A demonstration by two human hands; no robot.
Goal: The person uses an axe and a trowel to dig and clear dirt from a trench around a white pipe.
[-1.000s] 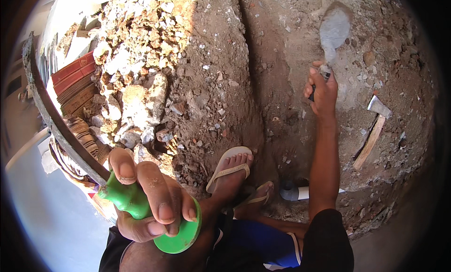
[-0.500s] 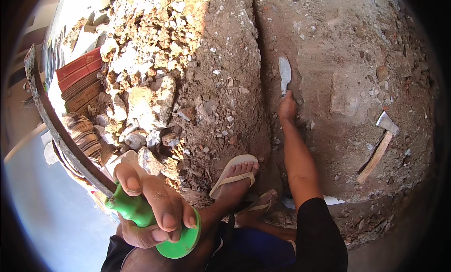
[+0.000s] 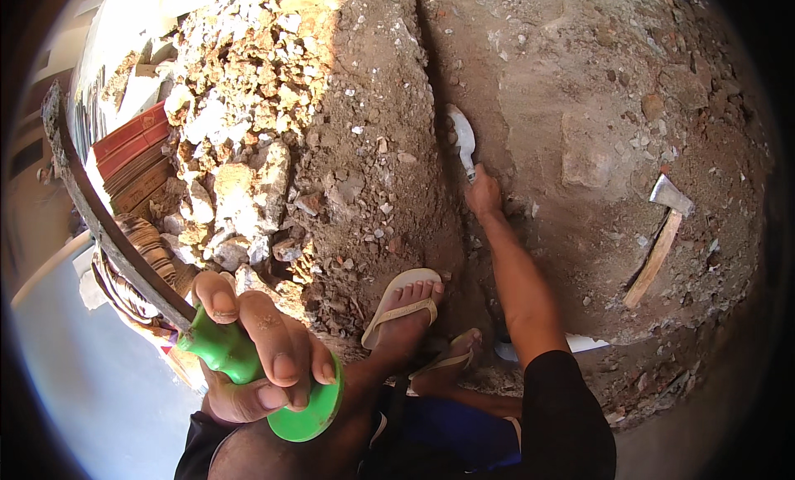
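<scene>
Beyond right grip (image 3: 483, 192), metal trowel blade (image 3: 463, 137), brown soil (image 3: 534, 124) around

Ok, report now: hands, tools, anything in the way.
Left hand grips green-handled bar. Right hand grips trowel at soil groove. Hatchet at right, touching neither hand. Sandalled foot near the groove.

From my end I count two hands, left hand (image 3: 276, 335) between seven and eight o'clock, right hand (image 3: 484, 194) at two; one green-gripped bar (image 3: 217, 347) from eight to ten; one trowel (image 3: 464, 142) at one; one hatchet (image 3: 658, 248) at three; two sandals (image 3: 406, 313) toward six.
</scene>
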